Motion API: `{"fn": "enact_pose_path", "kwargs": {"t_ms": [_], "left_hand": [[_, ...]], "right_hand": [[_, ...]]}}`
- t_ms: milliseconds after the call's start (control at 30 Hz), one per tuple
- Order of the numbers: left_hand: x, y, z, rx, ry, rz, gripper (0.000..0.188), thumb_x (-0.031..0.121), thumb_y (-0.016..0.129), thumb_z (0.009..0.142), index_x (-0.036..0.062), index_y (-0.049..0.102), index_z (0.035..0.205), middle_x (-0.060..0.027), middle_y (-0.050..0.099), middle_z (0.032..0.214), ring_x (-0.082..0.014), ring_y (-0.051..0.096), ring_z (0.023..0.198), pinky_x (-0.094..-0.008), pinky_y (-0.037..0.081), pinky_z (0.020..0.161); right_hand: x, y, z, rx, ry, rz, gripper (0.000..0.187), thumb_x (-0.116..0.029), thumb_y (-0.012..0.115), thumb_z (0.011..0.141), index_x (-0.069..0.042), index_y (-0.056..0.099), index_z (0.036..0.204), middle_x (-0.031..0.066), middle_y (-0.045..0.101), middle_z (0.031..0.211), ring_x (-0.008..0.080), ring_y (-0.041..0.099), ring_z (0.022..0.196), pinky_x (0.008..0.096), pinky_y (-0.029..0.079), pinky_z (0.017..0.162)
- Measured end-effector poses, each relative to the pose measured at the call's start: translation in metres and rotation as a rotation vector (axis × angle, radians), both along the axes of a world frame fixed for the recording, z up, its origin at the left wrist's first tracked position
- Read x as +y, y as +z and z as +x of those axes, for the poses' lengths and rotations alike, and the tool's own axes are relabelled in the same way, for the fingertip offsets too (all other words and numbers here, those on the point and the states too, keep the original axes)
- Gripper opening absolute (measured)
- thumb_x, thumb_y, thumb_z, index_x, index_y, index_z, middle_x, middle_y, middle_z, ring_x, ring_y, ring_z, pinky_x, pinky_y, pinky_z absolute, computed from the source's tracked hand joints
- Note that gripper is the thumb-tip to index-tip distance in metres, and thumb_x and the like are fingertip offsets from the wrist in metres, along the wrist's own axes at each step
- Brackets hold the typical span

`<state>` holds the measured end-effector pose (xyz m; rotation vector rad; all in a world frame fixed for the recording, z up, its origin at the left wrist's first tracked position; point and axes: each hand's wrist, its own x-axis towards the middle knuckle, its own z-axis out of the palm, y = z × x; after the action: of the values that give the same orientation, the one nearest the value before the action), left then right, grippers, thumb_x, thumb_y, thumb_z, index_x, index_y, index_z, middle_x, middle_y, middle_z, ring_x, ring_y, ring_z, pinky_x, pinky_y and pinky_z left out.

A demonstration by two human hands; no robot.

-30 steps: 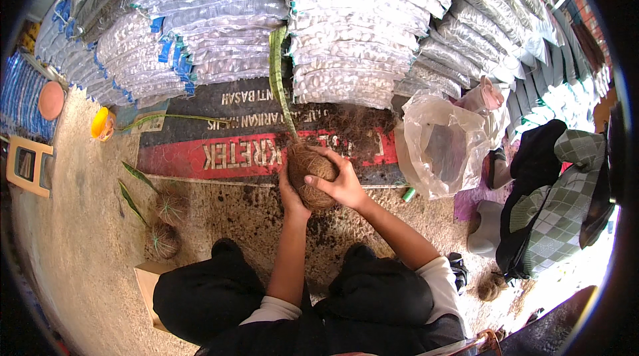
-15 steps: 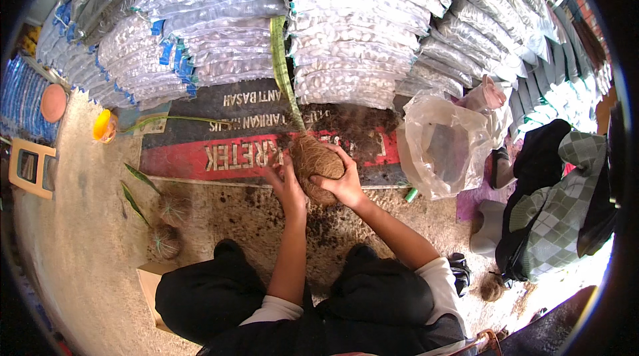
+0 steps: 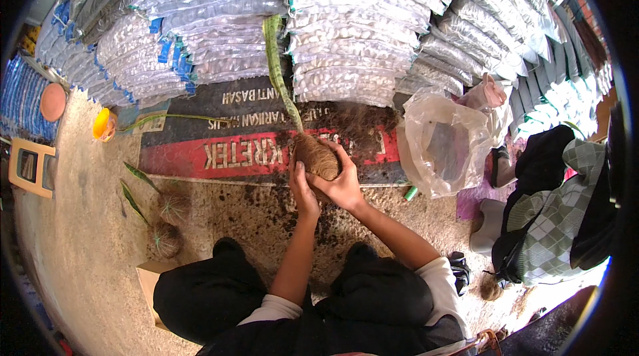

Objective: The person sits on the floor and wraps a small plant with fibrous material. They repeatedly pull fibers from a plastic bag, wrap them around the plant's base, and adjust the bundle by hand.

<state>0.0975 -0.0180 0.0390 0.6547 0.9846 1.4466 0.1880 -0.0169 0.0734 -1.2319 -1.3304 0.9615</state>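
Both my hands are around a brown coconut-fibre ball (image 3: 323,158), from which one long, yellow-edged snake plant leaf (image 3: 275,66) rises and leans away from me. Its fibre surface looks tightly matted. My left hand (image 3: 305,191) presses the near left side of the ball, fingers pointing up along it. On the right side, my right hand (image 3: 338,184) curls its fingers over the ball, with the thumb across the near face. The underside is hidden by my palms. Beneath lies a black and red printed sheet (image 3: 174,159) with dark soil scattered over it.
Two smaller fibre balls (image 3: 166,241) with leaves lie on the floor at left, near a yellow cup (image 3: 104,125). A clear plastic bag (image 3: 416,149) stands at right beside a seated person (image 3: 556,213). Stacked sacks of stones (image 3: 359,36) wall the far side.
My left hand has come in from slightly apart to press against the ball. The ball has turned a little, and its leaf tip has shifted left.
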Motion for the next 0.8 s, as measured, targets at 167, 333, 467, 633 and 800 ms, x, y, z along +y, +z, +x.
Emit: {"fn": "enact_pose_path", "kwargs": {"t_ms": [167,333,467,633,800], "left_hand": [[0.005,-0.026,-0.011,-0.441,0.021,-0.173,0.051,0.041,0.043,0.090,0.0021,0.040,0.124,-0.0134,0.050,0.114,-0.0253,0.053,0.104,-0.0389,0.044,0.088],[0.008,0.010,-0.016,-0.600,0.013,-0.121,0.050,0.047,0.032,0.092,0.0102,0.043,0.124,-0.0083,0.052,0.115,-0.0260,0.054,0.104,-0.0419,0.045,0.090],[0.011,0.020,-0.029,-0.493,0.144,-0.232,0.050,0.047,0.033,0.092,0.0103,0.042,0.125,-0.0091,0.051,0.119,-0.0253,0.053,0.107,-0.0415,0.045,0.092],[0.015,0.008,-0.031,-0.453,0.214,-0.163,0.053,0.049,0.034,0.092,0.0085,0.041,0.125,-0.0100,0.051,0.120,-0.0258,0.054,0.106,-0.0417,0.046,0.090],[0.009,0.008,-0.033,-0.446,0.147,-0.184,0.056,0.048,0.036,0.092,0.0070,0.034,0.130,-0.0110,0.046,0.123,-0.0274,0.051,0.111,-0.0415,0.047,0.090]], "right_hand": [[-0.001,0.009,-0.005,-0.186,0.098,0.071,0.066,-0.020,0.070,0.073,0.002,0.037,0.127,0.0196,0.048,0.119,0.0264,0.047,0.112,0.0376,0.039,0.095],[0.012,0.017,0.014,-0.286,-0.013,0.176,0.063,-0.030,0.059,0.082,0.000,0.034,0.131,0.0229,0.034,0.132,0.0362,0.032,0.124,0.0449,0.027,0.103],[-0.003,0.023,0.001,-0.455,-0.008,0.334,0.063,-0.028,0.055,0.085,-0.002,0.027,0.135,0.0230,0.024,0.140,0.0368,0.026,0.129,0.0506,0.022,0.104],[-0.012,0.006,-0.026,-0.427,0.171,0.167,0.074,-0.028,0.060,0.084,0.000,0.019,0.139,0.0227,0.019,0.143,0.0359,0.023,0.131,0.0467,0.022,0.105],[-0.007,0.003,-0.028,-0.006,0.173,-0.059,0.084,-0.025,0.074,0.073,0.002,0.025,0.135,0.0221,0.043,0.125,0.0289,0.046,0.116,0.0390,0.039,0.096]]}}
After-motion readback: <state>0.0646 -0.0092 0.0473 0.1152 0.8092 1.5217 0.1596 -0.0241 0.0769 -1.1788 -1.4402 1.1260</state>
